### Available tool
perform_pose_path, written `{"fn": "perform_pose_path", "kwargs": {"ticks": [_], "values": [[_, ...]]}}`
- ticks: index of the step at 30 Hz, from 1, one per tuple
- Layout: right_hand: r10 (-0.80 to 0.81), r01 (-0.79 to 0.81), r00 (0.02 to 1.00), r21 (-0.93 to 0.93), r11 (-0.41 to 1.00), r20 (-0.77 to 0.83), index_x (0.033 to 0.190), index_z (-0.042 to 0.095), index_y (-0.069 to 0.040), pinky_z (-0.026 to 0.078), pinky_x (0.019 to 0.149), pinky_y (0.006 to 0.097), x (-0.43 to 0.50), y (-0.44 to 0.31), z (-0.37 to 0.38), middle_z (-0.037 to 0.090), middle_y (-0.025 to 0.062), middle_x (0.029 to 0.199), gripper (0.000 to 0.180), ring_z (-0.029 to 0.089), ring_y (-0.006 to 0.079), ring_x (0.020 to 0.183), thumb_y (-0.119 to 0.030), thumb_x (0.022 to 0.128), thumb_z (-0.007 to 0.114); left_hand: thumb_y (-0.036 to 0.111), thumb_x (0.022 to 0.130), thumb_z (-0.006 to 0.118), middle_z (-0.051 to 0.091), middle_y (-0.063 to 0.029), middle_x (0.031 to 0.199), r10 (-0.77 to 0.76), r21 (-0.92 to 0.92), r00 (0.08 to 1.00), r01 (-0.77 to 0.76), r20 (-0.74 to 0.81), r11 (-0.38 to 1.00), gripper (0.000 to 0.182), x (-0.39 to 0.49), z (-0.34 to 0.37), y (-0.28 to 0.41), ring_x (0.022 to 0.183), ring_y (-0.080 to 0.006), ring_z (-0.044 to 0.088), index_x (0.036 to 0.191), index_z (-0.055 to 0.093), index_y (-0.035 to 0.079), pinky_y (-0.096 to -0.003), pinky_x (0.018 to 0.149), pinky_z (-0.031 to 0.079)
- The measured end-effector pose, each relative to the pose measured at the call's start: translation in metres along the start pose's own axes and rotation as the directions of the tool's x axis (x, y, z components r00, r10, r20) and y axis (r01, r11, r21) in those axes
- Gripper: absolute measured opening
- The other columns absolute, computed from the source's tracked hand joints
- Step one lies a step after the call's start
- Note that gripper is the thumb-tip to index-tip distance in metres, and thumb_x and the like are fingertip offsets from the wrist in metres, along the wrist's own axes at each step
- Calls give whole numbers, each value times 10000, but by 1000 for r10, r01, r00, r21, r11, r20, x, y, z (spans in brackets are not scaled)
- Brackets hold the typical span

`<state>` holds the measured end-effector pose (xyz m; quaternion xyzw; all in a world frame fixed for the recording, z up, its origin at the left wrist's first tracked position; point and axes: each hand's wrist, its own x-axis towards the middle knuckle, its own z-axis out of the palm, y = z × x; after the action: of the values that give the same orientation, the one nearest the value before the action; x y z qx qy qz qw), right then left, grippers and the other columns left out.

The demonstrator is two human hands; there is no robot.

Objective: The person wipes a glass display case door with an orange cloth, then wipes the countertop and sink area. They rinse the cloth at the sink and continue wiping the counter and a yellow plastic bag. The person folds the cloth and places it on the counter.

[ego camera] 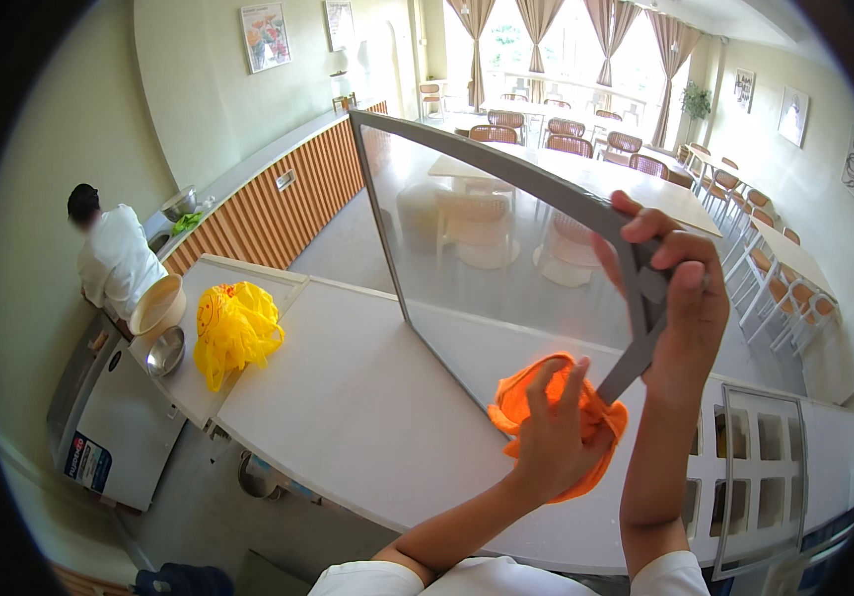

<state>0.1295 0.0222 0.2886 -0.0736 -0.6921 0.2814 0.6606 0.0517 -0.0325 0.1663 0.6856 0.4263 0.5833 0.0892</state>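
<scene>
A clear glass panel in a grey frame (486,153) stands tilted above the white counter (338,372), its lower left edge close to the surface. On the right, my right hand (684,298) grips the frame beside a grey corner piece. My left hand (565,439) holds a bunched orange cloth (520,402) at the panel's lower edge, fingers spread over the fabric. Part of the cloth is hidden behind that hand. Chairs and a table show through the glass.
On the counter's left lie a yellow plastic bag (237,331), a metal bowl (166,352) and a beige basin (159,305). A person in white (118,257) stands beyond them. At right, a second framed panel (762,477) lies over square compartments. Tables and chairs (568,145) fill the far room.
</scene>
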Motion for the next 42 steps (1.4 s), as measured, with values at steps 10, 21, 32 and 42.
{"fn": "perform_pose_path", "kwargs": {"ticks": [10, 21, 32, 42], "values": [[-167, 166, 986, -107, 980, 0, 843, 504, -8, 397, 855, 338, -1, -13, 71, 550, 120, 912, 69, 517, 278, 1017, -10, 791, 549, 172, 634, 723, 553, -190, 1034, 113, 88, 966, -95, -234, 992, 635, -4, -51, -6, 701, -277, 608, 1161, 444, -47, -289, 530, 490], [-319, 319, 948, -29, 947, 12, 837, 439, 22, 338, 827, 466, -3, -14, 167, 384, 156, 913, 147, 383, 342, 911, -3, 753, 556, 206, 725, 653, 585, -61, 905, 184, 390, 926, -44, -329, 920, 339, -32, -127, -15, 740, -188, 580, 1002, 542, 44, -278, 645, 439], [-347, 375, 906, -78, 924, 241, 989, 538, -3, 440, 692, 337, 53, 45, 137, 539, 136, 823, 203, 516, 263, 787, -131, 842, 480, 241, 669, 694, 639, -130, 875, 222, 449, 905, -38, -364, 893, 413, -22, -162, -23, 499, -222, 578, 966, 572, -19, -257, 488, 456], [514, -460, 855, -356, 814, 70, 1314, 298, -60, 165, 1039, 366, 144, 255, 74, 263, 144, 1372, 639, 212, 257, 1281, -524, 894, 174, 130, 694, 673, 627, -160, 871, 24, 253, 952, 57, -304, 966, 407, -26, -154, -14, 734, -222, 632, 1044, 544, -35, -318, 672, 504]]}}
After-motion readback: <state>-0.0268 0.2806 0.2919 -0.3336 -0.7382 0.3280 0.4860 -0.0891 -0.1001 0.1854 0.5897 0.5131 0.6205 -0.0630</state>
